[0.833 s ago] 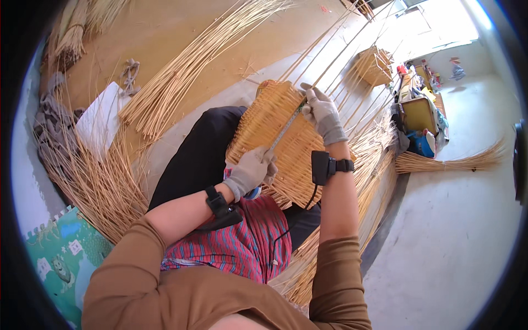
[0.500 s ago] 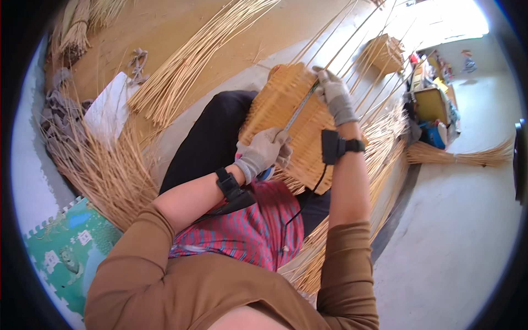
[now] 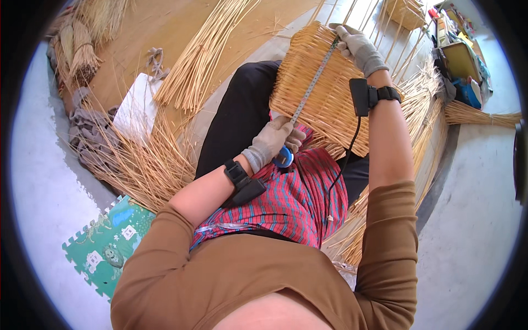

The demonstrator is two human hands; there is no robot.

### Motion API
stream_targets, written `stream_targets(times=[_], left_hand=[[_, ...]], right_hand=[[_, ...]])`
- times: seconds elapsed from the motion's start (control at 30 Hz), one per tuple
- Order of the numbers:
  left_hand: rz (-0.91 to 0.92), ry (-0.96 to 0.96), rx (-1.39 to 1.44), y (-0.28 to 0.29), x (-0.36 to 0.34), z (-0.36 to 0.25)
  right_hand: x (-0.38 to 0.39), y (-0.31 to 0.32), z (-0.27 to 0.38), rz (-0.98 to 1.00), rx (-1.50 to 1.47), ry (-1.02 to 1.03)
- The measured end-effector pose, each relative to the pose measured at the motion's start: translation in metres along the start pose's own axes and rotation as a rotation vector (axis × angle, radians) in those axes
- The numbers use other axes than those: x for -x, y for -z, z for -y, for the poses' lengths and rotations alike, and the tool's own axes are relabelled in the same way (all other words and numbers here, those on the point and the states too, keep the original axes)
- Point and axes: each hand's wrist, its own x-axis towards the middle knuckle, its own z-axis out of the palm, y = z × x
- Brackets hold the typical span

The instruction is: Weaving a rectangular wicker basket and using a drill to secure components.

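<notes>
Diagonally across wickerwork (image 3: 341, 93), tape measure (image 3: 313, 82) between hands (image 3: 270, 140) (image 3: 358, 50), left closed around it, right pinched on its end

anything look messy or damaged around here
The loose straws on the left look untidy: they splay out across the grey cloth, unlike the neater bundle at far right. The woven piece under the tape measure shows no obvious damage.
</notes>
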Motion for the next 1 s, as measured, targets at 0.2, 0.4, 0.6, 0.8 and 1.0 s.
stream_targets(times=[0.2, 0.4, 0.6, 0.8, 1.0], left_hand=[[0.044, 0.041, 0.077, 0.002, -0.006, 0.006], [0.078, 0.006, 0.059, 0.007, -0.013, 0.013], [0.082, 0.003, 0.044, 0.006, -0.012, 0.011], [0.064, -0.025, -0.003, 0.006, -0.013, 0.012], [0.076, -0.015, 0.056, 0.007, -0.016, 0.016]], right_hand=[[-0.006, 0.003, -0.007, 0.014, 0.015, 0.0], [-0.004, 0.004, -0.007, -0.004, 0.023, 0.001], [-0.004, 0.006, -0.008, 0.066, -0.146, -0.002], [-0.003, 0.005, -0.006, 0.06, -0.156, -0.016], [0.002, -0.001, -0.001, 0.027, -0.096, 0.027]])
